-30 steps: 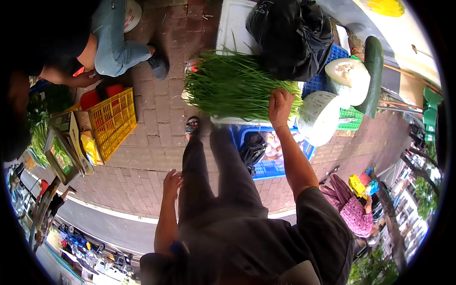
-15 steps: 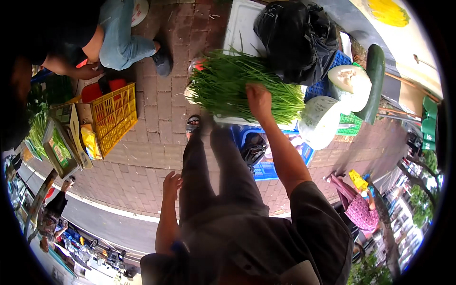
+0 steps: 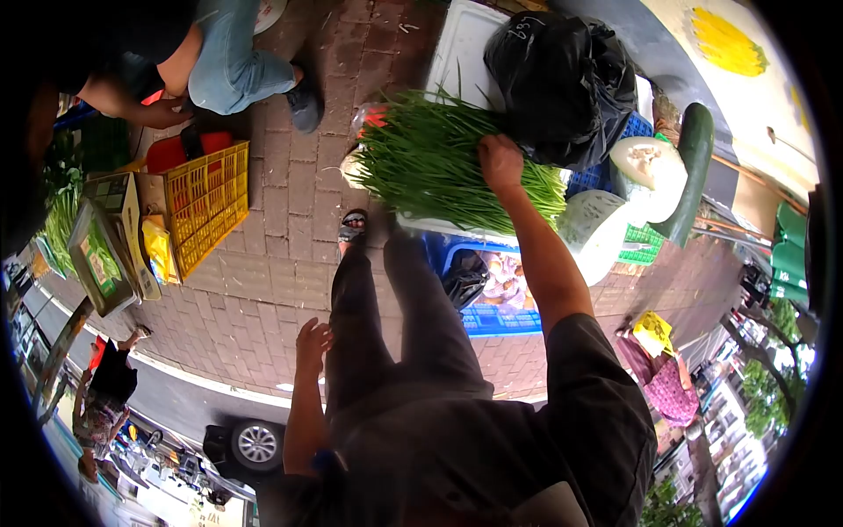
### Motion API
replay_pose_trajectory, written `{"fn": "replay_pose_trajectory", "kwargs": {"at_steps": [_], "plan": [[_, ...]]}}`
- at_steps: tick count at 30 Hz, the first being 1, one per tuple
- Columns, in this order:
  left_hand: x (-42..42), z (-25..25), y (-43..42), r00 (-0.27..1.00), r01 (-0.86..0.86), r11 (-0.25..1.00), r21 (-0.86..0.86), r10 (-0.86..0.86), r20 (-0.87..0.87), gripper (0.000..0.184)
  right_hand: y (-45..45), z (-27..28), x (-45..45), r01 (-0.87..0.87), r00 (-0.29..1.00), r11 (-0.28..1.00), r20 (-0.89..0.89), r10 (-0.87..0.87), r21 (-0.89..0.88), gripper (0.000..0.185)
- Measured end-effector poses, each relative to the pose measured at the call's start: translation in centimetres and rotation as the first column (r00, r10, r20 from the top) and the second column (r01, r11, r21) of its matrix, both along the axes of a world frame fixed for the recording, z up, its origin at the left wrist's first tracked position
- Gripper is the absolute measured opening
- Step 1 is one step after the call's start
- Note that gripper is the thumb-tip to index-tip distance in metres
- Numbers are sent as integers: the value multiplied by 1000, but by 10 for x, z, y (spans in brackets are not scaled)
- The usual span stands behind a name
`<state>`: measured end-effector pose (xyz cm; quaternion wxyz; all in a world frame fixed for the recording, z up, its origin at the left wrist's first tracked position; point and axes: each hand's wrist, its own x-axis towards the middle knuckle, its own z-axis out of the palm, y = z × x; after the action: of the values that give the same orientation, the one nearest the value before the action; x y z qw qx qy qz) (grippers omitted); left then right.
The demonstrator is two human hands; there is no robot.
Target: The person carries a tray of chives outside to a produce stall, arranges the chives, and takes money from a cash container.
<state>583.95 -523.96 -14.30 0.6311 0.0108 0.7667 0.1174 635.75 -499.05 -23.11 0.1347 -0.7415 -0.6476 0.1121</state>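
A large heap of long green leafy stalks [image 3: 439, 162] lies across a white tray [image 3: 452, 54]. My right hand [image 3: 501, 163] rests on the top of the heap near its right part, fingers bent down at the stalks; whether they pinch any is hidden. Beside my thigh hangs my left hand [image 3: 313, 341], holding nothing, its fingers loosely curled and apart. A black plastic bag [image 3: 553, 88] sits just beyond my right hand. Right of the heap are a cut pale melon [image 3: 595, 230] and another cut melon [image 3: 648, 176].
A blue crate [image 3: 500, 323] with pinkish produce [image 3: 507, 279] stands near my legs. At right lies a long dark green gourd [image 3: 694, 167]. On the left, a person in jeans [image 3: 237, 83] is behind a yellow crate [image 3: 208, 206]. A pink-clad person [image 3: 670, 391] is at lower right.
My right hand moved left from the heap's right end, then back a little right and farther up. My left hand stays beside my thigh. A car wheel has appeared at lower left.
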Motion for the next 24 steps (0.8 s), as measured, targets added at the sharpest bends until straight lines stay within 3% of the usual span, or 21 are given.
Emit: {"fn": "replay_pose_trajectory", "kwargs": {"at_steps": [3, 6, 12, 15, 16, 20, 23, 24], "plan": [[2, -2, 1, 1000, 7, 1000, -11, -6, 8, 56, -6, -3, 7, -14, 998, 997, -62, 19, 70, 5], [2, -3, 3, 999, 33, 999, -8, -33, 7, 55, -10, 9, 1, 81, 982, 996, -173, -72, 46, 6], [3, -5, 6, 997, 68, 998, -1, -68, 23, 52, -18, 3, 2, 173, 964, 983, -198, -180, -53, 6], [4, -1, 8, 998, 51, 999, 18, -51, 35, 53, -16, 9, -3, 129, 980, 991, -155, -125, 17, 5], [3, -2, 6, 998, 40, 999, 23, -40, 37, 53, -14, 12, -5, 186, 960, 975, -188, -207, -124, 6], [1, -2, 4, 998, 55, 998, 21, -55, 23, 53, -13, 32, -4, 82, 989, 978, -138, -57, 189, 11], [2, 3, 4, 999, 32, 999, 23, -32, 40, 53, -20, 62, -27, 185, 938, 980, -313, -152, 77, 13], [3, 3, 4, 999, 38, 999, 17, -39, 38, 54, -30, 63, -39, 96, 952, 993, -298, -73, 62, 15]]}}
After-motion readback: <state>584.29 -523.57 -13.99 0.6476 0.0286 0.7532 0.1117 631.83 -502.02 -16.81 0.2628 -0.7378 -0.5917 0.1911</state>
